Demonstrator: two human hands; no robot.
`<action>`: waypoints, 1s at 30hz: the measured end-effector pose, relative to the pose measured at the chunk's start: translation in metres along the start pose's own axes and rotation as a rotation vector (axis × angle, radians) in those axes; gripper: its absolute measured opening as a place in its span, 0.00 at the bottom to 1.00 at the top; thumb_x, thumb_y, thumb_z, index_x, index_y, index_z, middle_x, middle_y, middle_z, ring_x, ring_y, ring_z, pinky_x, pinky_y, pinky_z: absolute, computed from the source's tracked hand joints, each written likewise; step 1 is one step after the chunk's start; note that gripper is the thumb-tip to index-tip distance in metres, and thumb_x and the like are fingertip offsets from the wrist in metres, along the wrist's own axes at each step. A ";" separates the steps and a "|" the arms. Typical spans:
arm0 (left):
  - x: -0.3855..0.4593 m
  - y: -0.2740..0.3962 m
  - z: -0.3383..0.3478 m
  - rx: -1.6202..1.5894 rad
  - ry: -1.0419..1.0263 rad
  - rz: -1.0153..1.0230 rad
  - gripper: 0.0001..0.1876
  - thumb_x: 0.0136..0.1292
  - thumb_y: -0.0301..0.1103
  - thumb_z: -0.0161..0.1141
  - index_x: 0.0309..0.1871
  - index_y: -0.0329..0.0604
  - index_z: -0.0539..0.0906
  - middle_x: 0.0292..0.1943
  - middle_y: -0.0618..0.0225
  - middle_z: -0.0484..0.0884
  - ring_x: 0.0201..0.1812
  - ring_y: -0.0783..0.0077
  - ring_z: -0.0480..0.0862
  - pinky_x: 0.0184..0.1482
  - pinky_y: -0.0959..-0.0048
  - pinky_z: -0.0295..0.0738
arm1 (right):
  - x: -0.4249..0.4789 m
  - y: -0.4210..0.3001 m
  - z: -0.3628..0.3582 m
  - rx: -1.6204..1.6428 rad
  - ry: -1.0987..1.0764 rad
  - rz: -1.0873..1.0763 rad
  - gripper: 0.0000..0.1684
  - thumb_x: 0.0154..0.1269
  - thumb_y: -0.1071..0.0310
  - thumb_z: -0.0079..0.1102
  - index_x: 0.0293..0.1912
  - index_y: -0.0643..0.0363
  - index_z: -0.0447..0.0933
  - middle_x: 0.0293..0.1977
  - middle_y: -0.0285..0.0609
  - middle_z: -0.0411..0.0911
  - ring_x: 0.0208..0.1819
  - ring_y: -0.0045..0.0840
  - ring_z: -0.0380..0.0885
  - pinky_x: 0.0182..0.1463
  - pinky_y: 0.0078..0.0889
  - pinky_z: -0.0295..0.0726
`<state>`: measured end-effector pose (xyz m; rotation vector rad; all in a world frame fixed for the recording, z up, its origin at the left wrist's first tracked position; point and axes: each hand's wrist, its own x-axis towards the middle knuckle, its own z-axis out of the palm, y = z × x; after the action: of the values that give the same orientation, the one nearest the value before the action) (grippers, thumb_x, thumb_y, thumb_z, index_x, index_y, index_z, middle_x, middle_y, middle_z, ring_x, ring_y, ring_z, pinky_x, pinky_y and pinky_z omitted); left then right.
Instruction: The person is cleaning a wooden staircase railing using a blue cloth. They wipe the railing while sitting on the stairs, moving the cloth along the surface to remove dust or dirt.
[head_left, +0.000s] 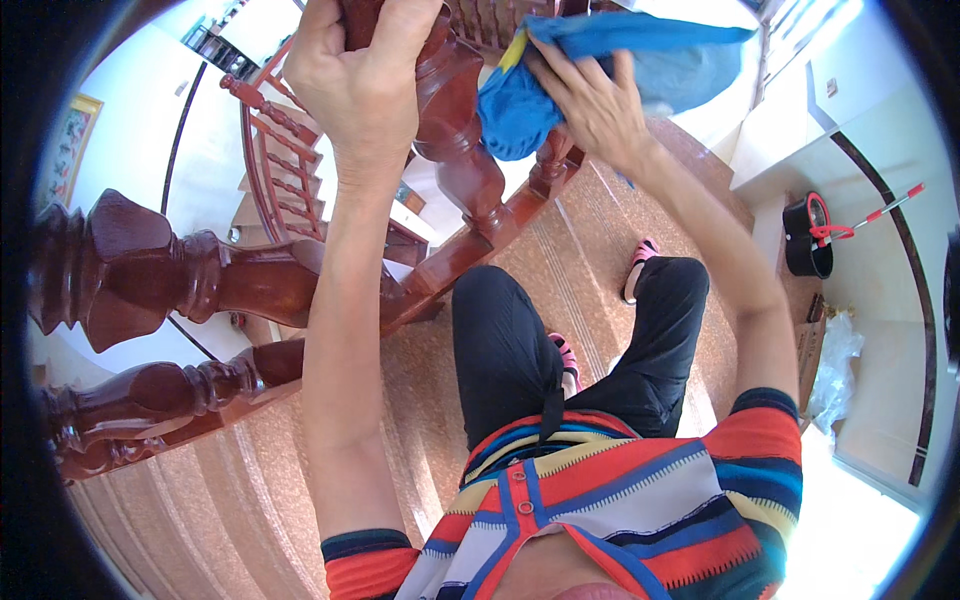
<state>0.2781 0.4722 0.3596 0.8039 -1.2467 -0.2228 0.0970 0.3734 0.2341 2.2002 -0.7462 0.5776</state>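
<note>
My left hand (356, 94) is wrapped around glossy red-brown wood (361, 22) at the top of the stair railing. Just right of it stands a turned wooden baluster (466, 180). In my right hand (600, 112) is a blue cloth (517, 120) with a yellow patch, bunched under the fingers and trailing off to the right. The cloth is partly blurred and hangs in front of a second, slimmer baluster (551, 161). Part of my left hand's grip is cut off by the frame's top edge.
Speckled stone stairs (555, 247) lie underfoot, bordered by the railing's bottom rail (450, 262). Large balusters (135, 270) stand at left. Against the right wall are a black mop bucket (806, 240) with a red-handled mop (885, 206), a cardboard box (810, 349) and clear plastic wrapping (834, 367).
</note>
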 end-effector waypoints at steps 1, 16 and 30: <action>-0.001 0.008 0.003 -0.017 -0.008 -0.016 0.12 0.58 0.32 0.61 0.41 0.33 0.78 0.33 0.65 0.81 0.33 0.77 0.78 0.40 0.78 0.72 | 0.008 0.005 0.011 -0.173 0.000 -0.075 0.32 0.56 0.59 0.56 0.62 0.50 0.67 0.63 0.35 0.63 0.63 0.29 0.60 0.67 0.46 0.53; 0.002 -0.001 0.002 0.025 -0.011 0.016 0.12 0.59 0.31 0.60 0.41 0.31 0.77 0.33 0.57 0.84 0.32 0.74 0.82 0.40 0.76 0.77 | -0.086 -0.114 0.159 0.652 -0.426 0.299 0.15 0.56 0.66 0.53 0.43 0.62 0.70 0.32 0.47 0.75 0.37 0.38 0.80 0.38 0.40 0.78; 0.002 -0.006 -0.003 0.013 0.020 0.049 0.13 0.58 0.32 0.61 0.41 0.31 0.77 0.33 0.57 0.84 0.31 0.74 0.82 0.38 0.76 0.78 | -0.052 -0.041 0.055 1.862 -0.116 0.522 0.20 0.60 0.69 0.58 0.54 0.59 0.73 0.42 0.40 0.75 0.43 0.29 0.75 0.47 0.28 0.76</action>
<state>0.2830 0.4683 0.3568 0.7842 -1.2493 -0.1663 0.0960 0.3723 0.1480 3.6422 -0.9828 2.0014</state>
